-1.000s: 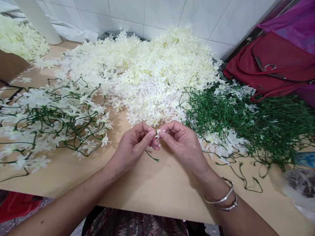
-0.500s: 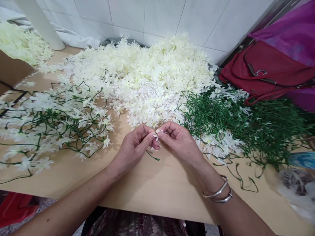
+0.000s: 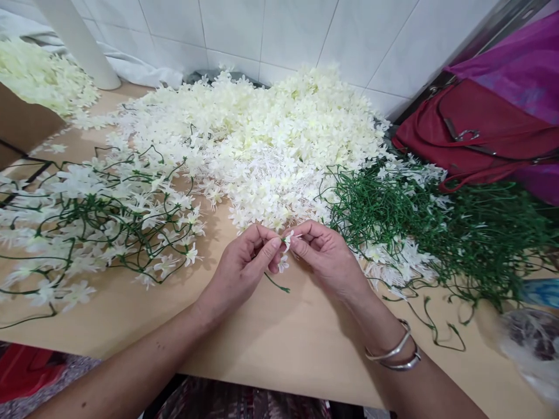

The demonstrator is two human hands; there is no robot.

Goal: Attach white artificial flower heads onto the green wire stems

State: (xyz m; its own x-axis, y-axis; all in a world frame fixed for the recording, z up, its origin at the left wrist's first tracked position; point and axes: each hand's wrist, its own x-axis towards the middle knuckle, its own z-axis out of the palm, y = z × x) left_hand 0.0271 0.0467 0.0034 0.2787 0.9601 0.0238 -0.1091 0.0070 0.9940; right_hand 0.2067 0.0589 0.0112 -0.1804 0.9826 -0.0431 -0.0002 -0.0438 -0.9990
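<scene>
Work on the piece between the two hands looks, in my judgement, only partly done: one white flower [image 3: 289,240] sits near the upper part of a green stem [image 3: 278,283], and a second bloom [image 3: 283,265] hangs just below it; whether they are fixed firmly, I cannot tell. The petals look small and spread, and the stem's free end curves toward the near right, above the desk [image 3: 279,343]. The left hand [image 3: 248,259] has its grip pinched nearly closed, it seems on the stem; the right hand [image 3: 325,256] pinches at the flower. On the left, a pile of flowered stems [image 3: 109,203] appears to be finished. Much seems left: a large heap of loose flowers [image 3: 279,122] on the far side, and a tangle of green stems [image 3: 375,198] on the right.
</scene>
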